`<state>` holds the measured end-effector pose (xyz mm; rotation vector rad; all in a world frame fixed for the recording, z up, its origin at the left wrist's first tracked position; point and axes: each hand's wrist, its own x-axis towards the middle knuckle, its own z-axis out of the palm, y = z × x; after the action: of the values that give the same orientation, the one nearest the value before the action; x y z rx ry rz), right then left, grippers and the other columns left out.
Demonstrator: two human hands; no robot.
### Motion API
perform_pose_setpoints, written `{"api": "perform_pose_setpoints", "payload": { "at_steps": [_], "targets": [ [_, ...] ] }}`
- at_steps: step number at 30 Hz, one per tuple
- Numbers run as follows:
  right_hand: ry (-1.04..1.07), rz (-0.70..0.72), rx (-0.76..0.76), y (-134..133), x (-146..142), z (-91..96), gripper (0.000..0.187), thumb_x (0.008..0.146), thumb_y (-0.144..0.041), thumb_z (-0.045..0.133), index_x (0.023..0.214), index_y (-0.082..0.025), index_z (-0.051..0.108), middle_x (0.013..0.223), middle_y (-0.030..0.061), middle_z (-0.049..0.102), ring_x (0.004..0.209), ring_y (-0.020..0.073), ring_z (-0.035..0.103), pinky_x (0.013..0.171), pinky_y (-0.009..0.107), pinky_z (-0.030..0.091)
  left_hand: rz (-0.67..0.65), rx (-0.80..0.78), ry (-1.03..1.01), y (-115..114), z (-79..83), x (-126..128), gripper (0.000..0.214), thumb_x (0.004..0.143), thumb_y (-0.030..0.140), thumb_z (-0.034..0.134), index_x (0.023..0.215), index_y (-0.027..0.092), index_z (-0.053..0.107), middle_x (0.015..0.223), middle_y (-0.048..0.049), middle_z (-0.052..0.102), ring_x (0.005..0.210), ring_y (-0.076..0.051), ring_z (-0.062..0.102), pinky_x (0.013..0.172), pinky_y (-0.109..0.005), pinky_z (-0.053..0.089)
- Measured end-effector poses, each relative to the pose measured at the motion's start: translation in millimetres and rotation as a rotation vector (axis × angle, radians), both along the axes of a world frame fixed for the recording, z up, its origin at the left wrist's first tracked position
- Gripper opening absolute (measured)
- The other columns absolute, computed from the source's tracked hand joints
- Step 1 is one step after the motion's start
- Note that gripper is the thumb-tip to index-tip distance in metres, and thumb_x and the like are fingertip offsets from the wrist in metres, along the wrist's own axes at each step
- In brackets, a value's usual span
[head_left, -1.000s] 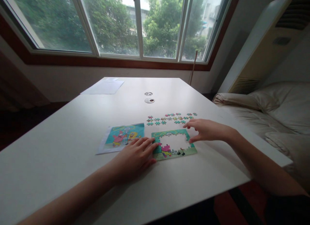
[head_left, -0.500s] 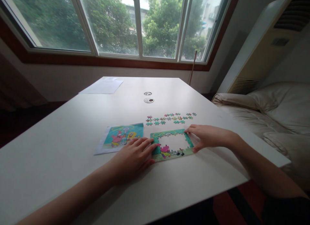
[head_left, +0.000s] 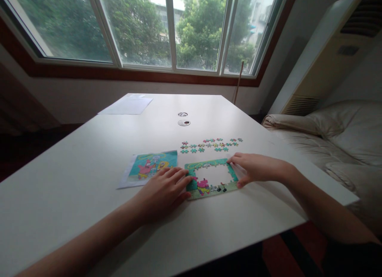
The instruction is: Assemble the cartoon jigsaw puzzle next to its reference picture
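Note:
A partly assembled jigsaw puzzle (head_left: 219,188) lies flat on the white table, its border joined around a bare middle. Pink and yellow cartoon parts show at its lower left. My left hand (head_left: 168,189) holds the puzzle's left edge, fingertips on the border and thumb at the near corner. At the opposite side, my right hand (head_left: 253,169) grips the right edge between thumb and fingers, which are spread along it. Several loose puzzle pieces (head_left: 209,145) lie in rough rows beyond the puzzle. Partly behind my left hand is a picture sheet (head_left: 146,167) with cartoon figures.
White paper (head_left: 127,105) lies at the table's far left. Two round inserts (head_left: 184,123) are set in the tabletop (head_left: 89,157). A padded sofa (head_left: 334,130) stands to the right, and a window (head_left: 143,30) is beyond the table.
The view has shifted very slightly. Both hands stay on the puzzle's edges, and the puzzle and loose pieces show no clear movement.

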<state>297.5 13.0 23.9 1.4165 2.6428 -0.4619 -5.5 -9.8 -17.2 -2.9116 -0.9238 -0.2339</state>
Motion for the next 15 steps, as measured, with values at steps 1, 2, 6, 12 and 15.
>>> {"api": "perform_pose_setpoints", "payload": {
  "at_steps": [1,2,6,12,15],
  "targets": [
    [-0.004,-0.001,-0.002,-0.3,-0.3,0.5,0.061,0.063,-0.048,0.071,0.113,-0.017,0.056,0.104,0.0108,0.058,0.092,0.0253,0.058,0.079,0.031,0.044,0.0,-0.004,0.004,-0.1,0.3,0.1,0.03,0.092,0.031,0.04,0.119,0.02,0.048,0.115,-0.009,0.056,0.107,-0.026,0.05,0.088,-0.044,0.041],
    [-0.006,-0.002,-0.003,-0.6,-0.5,0.9,0.061,0.063,-0.048,0.071,0.113,-0.017,0.056,0.104,0.0109,0.058,0.092,0.0254,0.058,0.078,0.031,0.044,-0.003,-0.005,0.004,-0.1,0.3,0.1,0.03,0.092,0.031,0.04,0.119,0.02,0.048,0.115,-0.0091,0.056,0.106,-0.026,0.05,0.088,-0.044,0.041],
    [-0.014,-0.006,-0.003,-1.3,-1.5,1.8,0.061,0.063,-0.048,0.071,0.113,-0.016,0.056,0.105,0.0114,0.058,0.092,0.0262,0.058,0.078,0.032,0.044,-0.027,0.02,-0.007,-0.3,-2.2,-0.7,0.03,0.092,0.03,0.041,0.119,0.02,0.048,0.117,-0.0093,0.055,0.106,-0.026,0.05,0.087,-0.045,0.041],
    [-0.043,-0.009,-0.007,-1.4,-3.1,2.6,0.061,0.063,-0.048,0.071,0.113,-0.015,0.056,0.105,0.0121,0.058,0.093,0.0268,0.057,0.078,0.032,0.044,-0.058,-0.003,-0.004,-2.1,-3.9,0.1,0.03,0.091,0.029,0.042,0.119,0.022,0.047,0.116,-0.0081,0.055,0.104,-0.026,0.051,0.086,-0.043,0.041],
    [-0.034,-0.011,-0.003,-1.1,-2.8,1.8,0.061,0.063,-0.048,0.071,0.112,-0.016,0.056,0.105,0.0117,0.058,0.093,0.0263,0.058,0.077,0.031,0.044,-0.066,0.001,0.001,-3.3,-2.9,0.9,0.03,0.091,0.029,0.042,0.12,0.021,0.046,0.115,-0.0083,0.056,0.103,-0.026,0.051,0.086,-0.043,0.041]
  ]
}}
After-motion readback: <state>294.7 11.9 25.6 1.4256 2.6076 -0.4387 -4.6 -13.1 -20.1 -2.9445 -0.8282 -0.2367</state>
